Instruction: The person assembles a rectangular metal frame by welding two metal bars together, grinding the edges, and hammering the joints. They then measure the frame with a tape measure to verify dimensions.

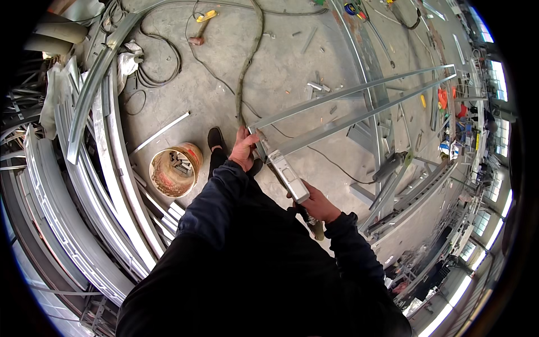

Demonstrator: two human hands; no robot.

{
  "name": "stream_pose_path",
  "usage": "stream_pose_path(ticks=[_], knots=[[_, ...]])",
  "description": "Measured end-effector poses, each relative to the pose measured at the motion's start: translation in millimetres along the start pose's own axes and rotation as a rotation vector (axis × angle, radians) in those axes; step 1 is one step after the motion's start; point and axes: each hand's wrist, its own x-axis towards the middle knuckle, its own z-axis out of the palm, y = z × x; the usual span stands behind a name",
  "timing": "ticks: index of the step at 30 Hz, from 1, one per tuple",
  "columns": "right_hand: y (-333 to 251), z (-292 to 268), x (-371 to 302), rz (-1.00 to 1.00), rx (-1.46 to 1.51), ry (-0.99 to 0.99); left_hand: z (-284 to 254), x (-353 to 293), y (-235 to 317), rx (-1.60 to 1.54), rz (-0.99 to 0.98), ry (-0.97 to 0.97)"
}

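A long, narrow frame of galvanized metal bars [342, 122] reaches away from me to the far right, where a short piece joins its two bars. My left hand [243, 149] is closed around the near end of this frame. In my right hand [319, 203] is a silver-grey, box-shaped tool [291, 178], gripped at its near end. The tool's far end lies against the frame's near end, close to my left hand; whether they touch I cannot tell. My right fingers are partly hidden under the tool.
At left, a stained bucket [176, 171] holds small metal pieces, beside stacked long metal profiles [104, 151]. A hammer [201, 31] lies on the concrete floor ahead. A thick cable [247, 62] runs toward my feet. Metal rails and scraps lie at right, near a dark cylindrical tool [389, 167].
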Motion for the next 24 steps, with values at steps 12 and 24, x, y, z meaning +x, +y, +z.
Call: stream_pose_path(ticks=[12,24], knots=[[-15,8,6,0.045,-0.053,0.009,-41,32,-30,-0.018,-0.021,-0.081],[9,-4,10,0.029,-0.08,-0.037,-13,15,-14,-0.029,0.079,0.0]])
